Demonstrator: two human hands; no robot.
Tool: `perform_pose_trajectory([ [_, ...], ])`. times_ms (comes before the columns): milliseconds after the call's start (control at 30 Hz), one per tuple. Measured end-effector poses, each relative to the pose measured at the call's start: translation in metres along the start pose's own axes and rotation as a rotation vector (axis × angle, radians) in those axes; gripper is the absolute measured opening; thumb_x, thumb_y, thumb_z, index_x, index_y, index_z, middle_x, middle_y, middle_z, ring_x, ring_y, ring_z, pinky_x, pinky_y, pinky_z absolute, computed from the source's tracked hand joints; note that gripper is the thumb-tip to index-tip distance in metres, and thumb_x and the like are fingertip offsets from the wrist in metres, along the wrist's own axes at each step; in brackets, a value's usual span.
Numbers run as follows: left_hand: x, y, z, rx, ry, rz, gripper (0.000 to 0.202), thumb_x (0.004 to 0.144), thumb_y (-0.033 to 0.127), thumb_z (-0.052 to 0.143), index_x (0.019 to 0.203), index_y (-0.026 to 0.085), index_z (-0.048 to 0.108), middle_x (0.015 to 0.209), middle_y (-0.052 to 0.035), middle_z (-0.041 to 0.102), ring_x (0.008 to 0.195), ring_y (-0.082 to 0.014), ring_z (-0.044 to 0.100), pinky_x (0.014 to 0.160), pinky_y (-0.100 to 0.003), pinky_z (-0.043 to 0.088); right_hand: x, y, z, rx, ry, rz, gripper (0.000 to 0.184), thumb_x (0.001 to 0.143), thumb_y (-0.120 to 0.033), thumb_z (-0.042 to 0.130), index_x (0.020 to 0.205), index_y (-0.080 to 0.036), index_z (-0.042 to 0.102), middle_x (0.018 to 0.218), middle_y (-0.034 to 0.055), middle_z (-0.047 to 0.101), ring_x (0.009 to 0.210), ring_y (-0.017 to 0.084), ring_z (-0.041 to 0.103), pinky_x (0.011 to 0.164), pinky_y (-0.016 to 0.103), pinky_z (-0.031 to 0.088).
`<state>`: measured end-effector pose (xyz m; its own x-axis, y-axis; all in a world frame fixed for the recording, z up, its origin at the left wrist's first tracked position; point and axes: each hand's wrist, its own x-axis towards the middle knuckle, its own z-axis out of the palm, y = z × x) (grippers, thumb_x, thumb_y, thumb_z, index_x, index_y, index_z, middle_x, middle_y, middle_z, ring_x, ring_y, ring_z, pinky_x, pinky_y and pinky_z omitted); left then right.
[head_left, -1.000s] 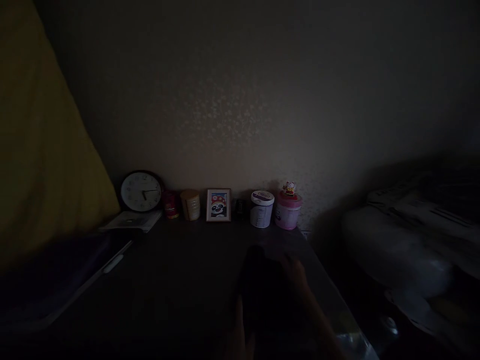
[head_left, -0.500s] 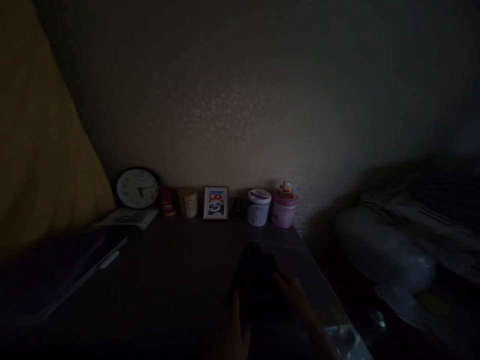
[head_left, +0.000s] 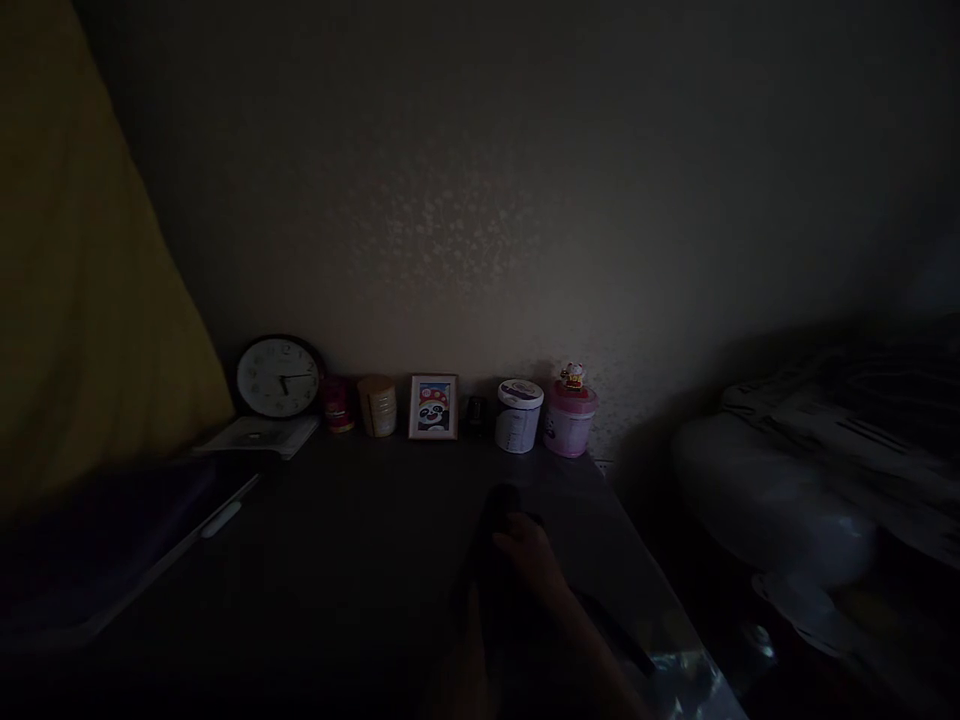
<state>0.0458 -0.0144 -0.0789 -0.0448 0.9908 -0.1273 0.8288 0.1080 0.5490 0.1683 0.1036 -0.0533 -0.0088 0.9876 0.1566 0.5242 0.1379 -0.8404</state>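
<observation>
A black, soft-looking item point(head_left: 491, 575) lies on the dark tabletop in front of me; the dim light hides its kind. My right hand point(head_left: 529, 555) is closed over its upper part, thumb and fingers bent onto it. At its lower left edge, my left hand point(head_left: 469, 650) appears closed on it, one finger pointing up along the side; most of that hand is lost in shadow. A narrow dark strip point(head_left: 619, 635) stretches out to the lower right, beyond my right forearm.
Along the wall stand a round clock point(head_left: 279, 377), a red jar point(head_left: 339, 405), a ribbed tan canister point(head_left: 378, 406), a framed panda picture point(head_left: 433, 407), a white tub point(head_left: 518, 418) and a pink tub point(head_left: 569, 425) topped by a figurine point(head_left: 574, 377). A yellow curtain point(head_left: 90, 260) hangs left.
My right hand has moved left and upward, from the item's right edge onto its upper middle. A narrow dark strip now shows at the lower right. My left hand stays about where it was.
</observation>
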Motion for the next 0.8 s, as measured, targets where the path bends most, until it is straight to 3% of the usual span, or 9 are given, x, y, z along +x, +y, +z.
perform_pose_trajectory([
  [200,0.001,0.001,0.0,0.012,-0.002,0.005,0.04,0.082,0.038,0.05,0.115,0.016,0.048,0.118,-0.0081,0.051,0.103,-0.0184,0.052,0.088,-0.041,0.042,0.0,-0.011,0.015,-0.288,-0.064,-0.042,0.037,0.069,-0.021,0.058,0.106,-0.014,0.059,0.1,0.0094,0.066,0.092,0.021,0.06,0.076,0.027,0.045],
  [333,0.002,0.0,0.0,0.016,-0.004,-0.002,0.041,0.082,0.04,0.049,0.115,0.016,0.048,0.119,-0.0083,0.05,0.105,-0.019,0.051,0.09,-0.042,0.04,-0.002,-0.02,0.018,-0.425,-0.15,-0.058,0.03,0.072,-0.02,0.055,0.102,-0.014,0.06,0.09,0.0079,0.068,0.084,0.019,0.062,0.068,0.023,0.043],
  [433,0.003,0.0,0.0,0.012,-0.017,-0.006,0.042,0.082,0.041,0.049,0.116,0.017,0.047,0.118,-0.0081,0.051,0.103,-0.0183,0.052,0.088,-0.041,0.042,-0.004,-0.023,0.02,-0.455,-0.201,-0.084,0.027,0.075,-0.022,0.053,0.099,-0.016,0.06,0.086,0.0051,0.068,0.08,0.016,0.063,0.063,0.021,0.041],
  [600,-0.001,0.0,-0.001,-0.006,-0.037,-0.002,0.042,0.082,0.041,0.048,0.117,0.017,0.045,0.115,-0.0076,0.052,0.097,-0.0169,0.054,0.082,-0.038,0.046,-0.004,-0.018,0.022,-0.482,-0.276,-0.185,0.024,0.079,-0.023,0.045,0.094,-0.021,0.063,0.094,0.0029,0.068,0.086,0.015,0.062,0.068,0.02,0.04],
  [800,-0.008,0.0,-0.005,-0.019,-0.054,0.014,0.04,0.083,0.04,0.048,0.117,0.018,0.046,0.116,-0.0071,0.051,0.098,-0.0168,0.054,0.083,-0.038,0.046,-0.006,-0.015,0.022,-0.468,-0.276,-0.26,0.024,0.08,-0.021,0.042,0.088,-0.021,0.064,0.087,0.0029,0.068,0.077,0.015,0.063,0.063,0.02,0.039],
])
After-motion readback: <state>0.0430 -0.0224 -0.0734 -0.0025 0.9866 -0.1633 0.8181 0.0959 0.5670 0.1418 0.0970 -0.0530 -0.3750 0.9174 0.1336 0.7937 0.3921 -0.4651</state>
